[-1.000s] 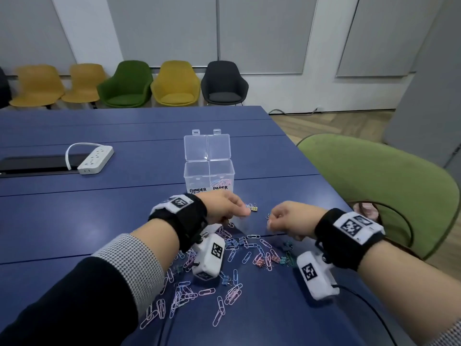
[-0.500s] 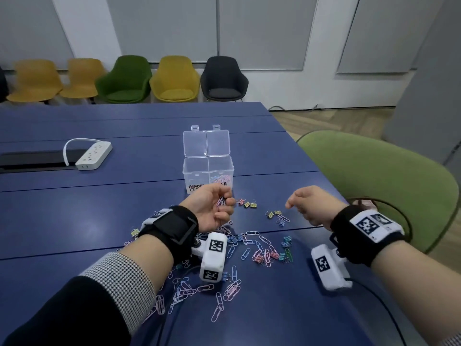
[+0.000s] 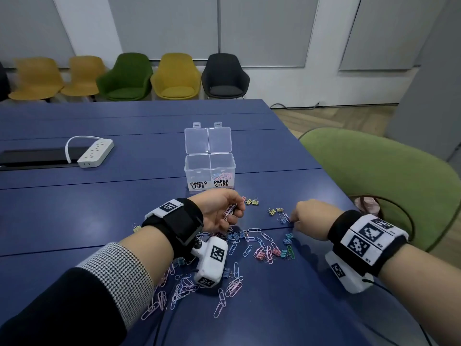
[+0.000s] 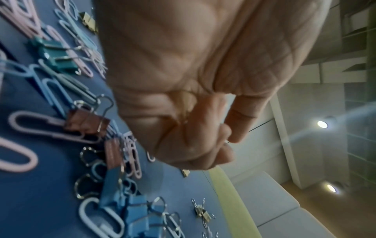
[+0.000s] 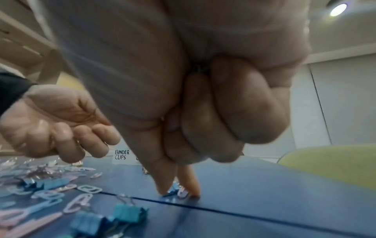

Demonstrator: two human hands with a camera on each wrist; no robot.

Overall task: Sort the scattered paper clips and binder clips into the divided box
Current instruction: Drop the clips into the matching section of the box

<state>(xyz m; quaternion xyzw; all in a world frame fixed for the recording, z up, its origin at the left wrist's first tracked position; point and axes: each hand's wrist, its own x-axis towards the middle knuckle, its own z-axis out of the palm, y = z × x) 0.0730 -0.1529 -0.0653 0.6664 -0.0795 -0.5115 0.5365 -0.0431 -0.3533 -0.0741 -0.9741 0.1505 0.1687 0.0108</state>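
My right hand [image 3: 310, 218] down on table [image 3: 74, 208], thumb and forefinger pinching paper clip [image 5: 182, 192]. My left hand [image 3: 219, 213] cupped, gripping pink paper clips [image 3: 229, 211]. Divided box [image 3: 210, 171] just beyond, lid open. Advice: lift clip alone, leave blue binder clip [image 5: 170, 192] touching it; drop into PAPER CLIPS side.

I sit at a long dark-blue table [image 3: 124, 211], where a white power strip [image 3: 96, 153] lies beside a black recessed cable tray [image 3: 32, 159]. A green chair [image 3: 389, 186] stands just to my right on the wood floor [image 3: 344, 116]. Along the far wall of grey panels [image 3: 164, 23] stands a row of yellow, green and black chairs [image 3: 174, 76], with round ceiling lights [image 5: 337, 9] overhead.
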